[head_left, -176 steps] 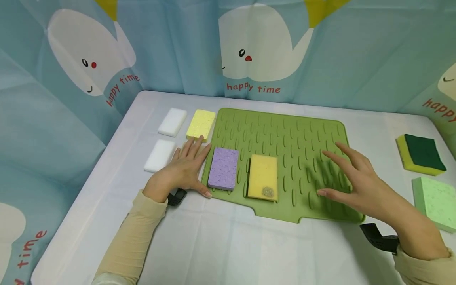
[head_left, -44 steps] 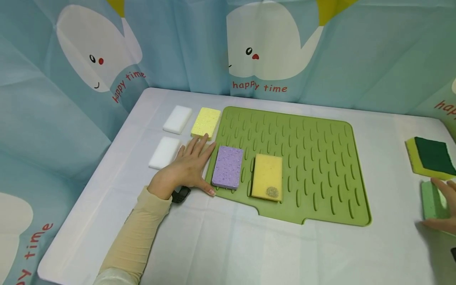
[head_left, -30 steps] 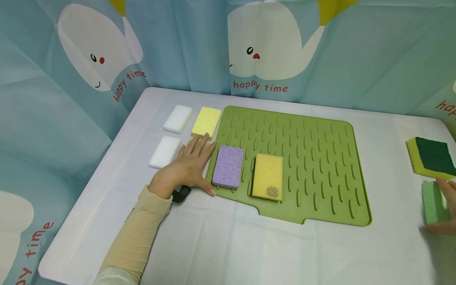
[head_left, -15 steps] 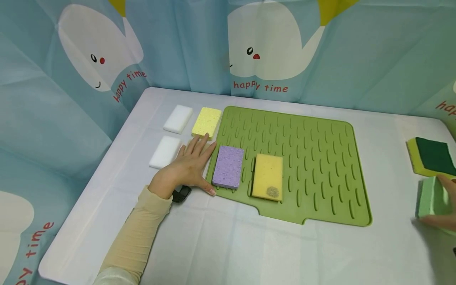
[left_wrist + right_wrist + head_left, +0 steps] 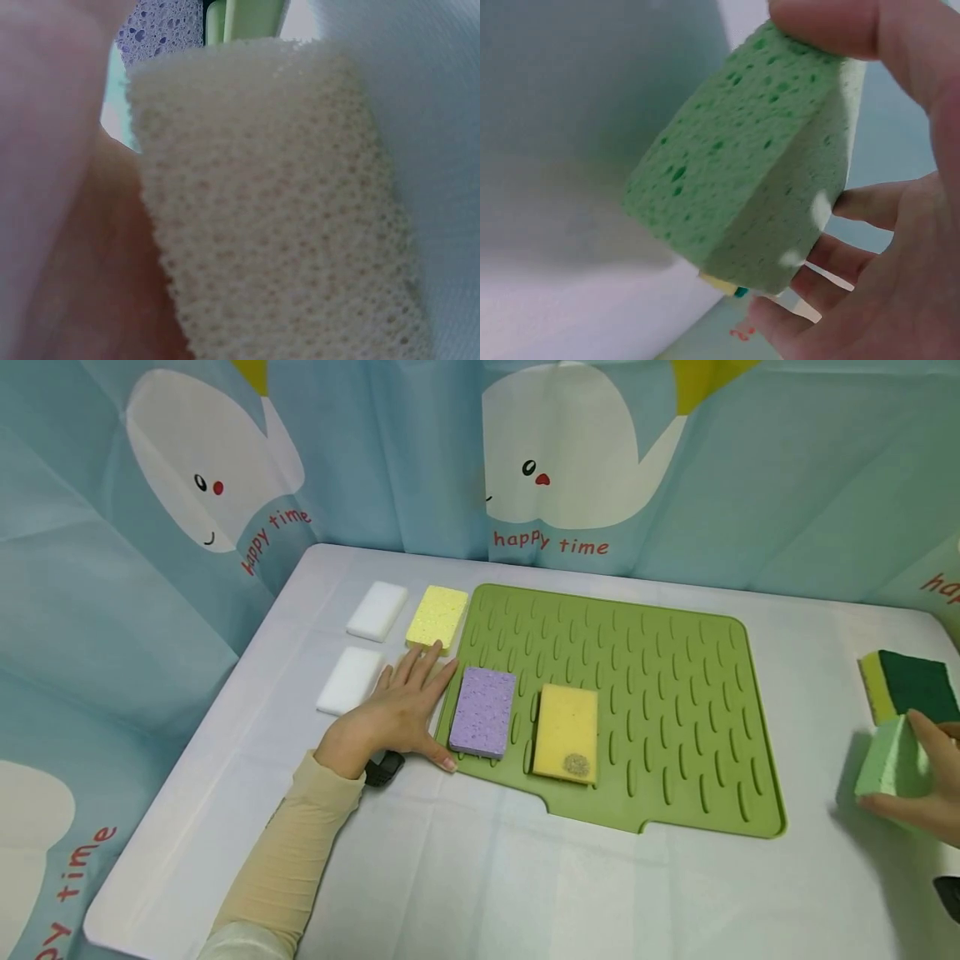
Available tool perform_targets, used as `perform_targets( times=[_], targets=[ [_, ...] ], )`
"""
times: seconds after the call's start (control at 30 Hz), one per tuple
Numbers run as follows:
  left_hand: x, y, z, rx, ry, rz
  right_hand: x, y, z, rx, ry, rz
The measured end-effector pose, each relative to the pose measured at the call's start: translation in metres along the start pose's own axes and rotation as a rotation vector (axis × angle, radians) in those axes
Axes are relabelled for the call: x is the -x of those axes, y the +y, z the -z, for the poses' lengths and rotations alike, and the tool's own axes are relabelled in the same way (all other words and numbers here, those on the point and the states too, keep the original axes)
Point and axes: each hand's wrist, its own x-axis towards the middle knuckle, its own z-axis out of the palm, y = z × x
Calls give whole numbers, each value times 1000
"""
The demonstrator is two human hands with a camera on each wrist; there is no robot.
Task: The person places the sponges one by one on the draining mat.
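Note:
In the head view my right hand (image 5: pixel 926 781) grips a light green sponge (image 5: pixel 727 161) between thumb and fingers. The sponge is tilted, its shadow falling on the table to its left. My left hand (image 5: pixel 397 710) lies with fingers spread at the left edge of a green ribbed mat (image 5: pixel 675 718). A beige porous sponge (image 5: pixel 270 195) fills the left wrist view, right beside that palm and mostly hidden in the head view. A purple sponge (image 5: pixel 483 712) and a yellow sponge with a round grey spot (image 5: pixel 566 731) lie side by side on the mat.
Left of the mat lie a pale yellow speckled sponge (image 5: pixel 437 617) and two white sponges, one at the back (image 5: pixel 377 611) and one nearer (image 5: pixel 350 681). A yellow sponge with a dark green scouring face (image 5: pixel 915 685) lies at the far right. A blue printed curtain (image 5: pixel 420 468) hangs behind the table.
My right hand has gone from over the mat to the green sponge at the right, and has now raised it and brought it slightly left. The left hand stays in place.

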Motion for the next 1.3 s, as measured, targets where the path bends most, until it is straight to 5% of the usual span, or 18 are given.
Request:
perform_targets(
  times=[0.2, 0.73, 1.07, 1.3],
  targets=[
    [-1, -1, -1, -8, 2, 3, 1, -15, 0, -73, 108, 80],
    [-1, 0, -1, 2, 18, -7, 4, -34, 4, -173, 125, 187],
    [0, 0, -1, 10, 21, -10, 7, -51, 12, -74, 87, 173],
    [1, 0, -1, 10, 17, -13, 3, -59, 17, -66, 89, 249]
  ],
)
